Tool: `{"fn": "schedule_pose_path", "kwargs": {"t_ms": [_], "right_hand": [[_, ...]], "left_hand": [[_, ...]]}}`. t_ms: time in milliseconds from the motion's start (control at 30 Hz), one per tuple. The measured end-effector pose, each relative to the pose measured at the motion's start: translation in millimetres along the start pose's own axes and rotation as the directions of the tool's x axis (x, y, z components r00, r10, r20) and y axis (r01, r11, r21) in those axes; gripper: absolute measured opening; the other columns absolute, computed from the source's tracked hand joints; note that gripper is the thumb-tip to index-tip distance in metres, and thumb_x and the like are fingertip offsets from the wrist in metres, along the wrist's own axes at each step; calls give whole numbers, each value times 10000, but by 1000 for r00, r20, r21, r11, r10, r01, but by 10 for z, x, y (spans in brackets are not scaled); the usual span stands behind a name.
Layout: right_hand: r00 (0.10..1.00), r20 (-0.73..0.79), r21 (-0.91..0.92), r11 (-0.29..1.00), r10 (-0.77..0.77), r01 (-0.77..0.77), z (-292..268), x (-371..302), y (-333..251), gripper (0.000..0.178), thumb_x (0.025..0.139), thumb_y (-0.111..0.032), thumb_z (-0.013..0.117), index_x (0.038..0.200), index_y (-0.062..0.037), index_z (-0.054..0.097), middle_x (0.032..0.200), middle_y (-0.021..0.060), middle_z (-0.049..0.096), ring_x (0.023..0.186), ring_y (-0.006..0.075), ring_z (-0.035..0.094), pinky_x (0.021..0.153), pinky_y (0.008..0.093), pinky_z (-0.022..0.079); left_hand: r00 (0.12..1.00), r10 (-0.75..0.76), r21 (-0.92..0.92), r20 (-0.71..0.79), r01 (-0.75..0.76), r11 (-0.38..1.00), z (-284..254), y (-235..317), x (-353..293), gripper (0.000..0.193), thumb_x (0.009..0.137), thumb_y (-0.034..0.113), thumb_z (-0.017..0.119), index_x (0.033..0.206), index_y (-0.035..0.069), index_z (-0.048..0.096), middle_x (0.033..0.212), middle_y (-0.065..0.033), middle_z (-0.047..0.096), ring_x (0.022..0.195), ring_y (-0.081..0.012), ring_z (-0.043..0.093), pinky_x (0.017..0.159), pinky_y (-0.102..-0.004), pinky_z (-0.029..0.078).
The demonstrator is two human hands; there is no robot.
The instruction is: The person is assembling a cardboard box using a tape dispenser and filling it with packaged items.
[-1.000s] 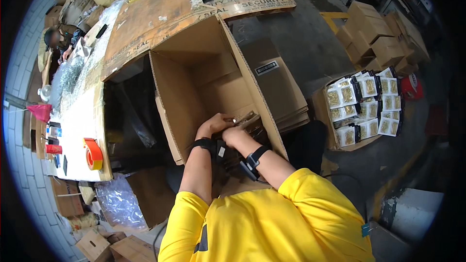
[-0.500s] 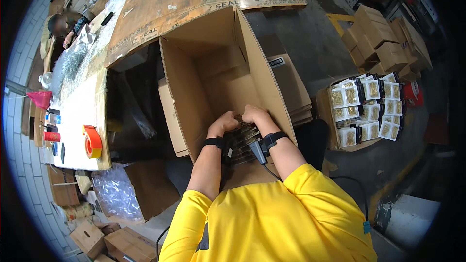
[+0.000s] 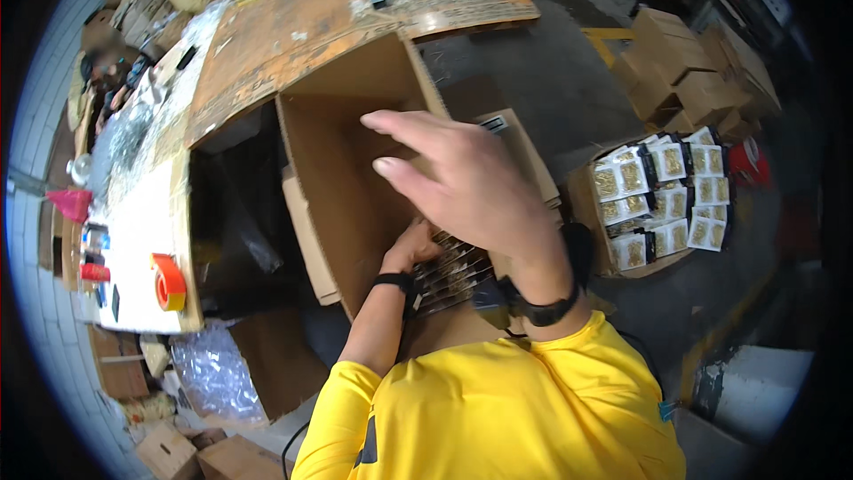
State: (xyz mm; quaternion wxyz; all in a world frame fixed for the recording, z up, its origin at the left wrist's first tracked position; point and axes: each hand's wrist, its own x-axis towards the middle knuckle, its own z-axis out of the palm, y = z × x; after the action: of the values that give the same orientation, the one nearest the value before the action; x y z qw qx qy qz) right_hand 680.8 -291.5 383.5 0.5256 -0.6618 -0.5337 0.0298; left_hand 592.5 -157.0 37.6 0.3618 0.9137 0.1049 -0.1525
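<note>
A tall open cardboard box [image 3: 313, 160] stands in front of me. Near its close end is a row of flat clear packets [image 3: 451, 277] with gold-brown contents, packed on edge. My left hand [image 3: 410, 246] is down inside the box, its fingers curled closed on the far end of that row; its fingertips are partly hidden. Above the box, my right hand [image 3: 471, 180] is raised with thumb and fingers apart and nothing in it. It hides part of the box's right wall. Dark straps circle both wrists.
On the right, an open carton [image 3: 585, 204] holds several stacks of white packets [image 3: 668, 162] with gold pieces. A tape dispenser [image 3: 167, 282] lies on the white tabletop [image 3: 142, 213] at left. Beyond the box is a worn wooden table [image 3: 311, 22]. Flattened cardboard [image 3: 524, 156] leans beside the box.
My right hand has risen out of the box and opened. The left hand has stayed at the packet row, which is now more exposed. The view has shifted slightly.
</note>
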Motion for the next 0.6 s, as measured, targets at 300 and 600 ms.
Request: {"fn": "schedule_pose_path", "kwargs": {"t_ms": [300,600], "right_hand": [[805,-269,-416,690,529,-593,-1176,-1801,1196,314,839,-186,584,1116,-38,580,1052,163,618,961,352,580,807,405,476],[-192,-559,708,344,807,-617,-2097,-4270,3226,335,816,-163,649,1079,37,593,898,78,633,779,177,592,684,329,486]], "left_hand": [[996,-39,119,82,29,992,-175,224,-198,868,612,286,758,1380,172,371,1425,-249,291,1305,-409,300,1051,-445,326],[989,-61,178,132,37,983,-55,360,-122,681,690,338,732,1287,133,477,1368,-206,385,1241,-411,372,1026,-463,347]]}}
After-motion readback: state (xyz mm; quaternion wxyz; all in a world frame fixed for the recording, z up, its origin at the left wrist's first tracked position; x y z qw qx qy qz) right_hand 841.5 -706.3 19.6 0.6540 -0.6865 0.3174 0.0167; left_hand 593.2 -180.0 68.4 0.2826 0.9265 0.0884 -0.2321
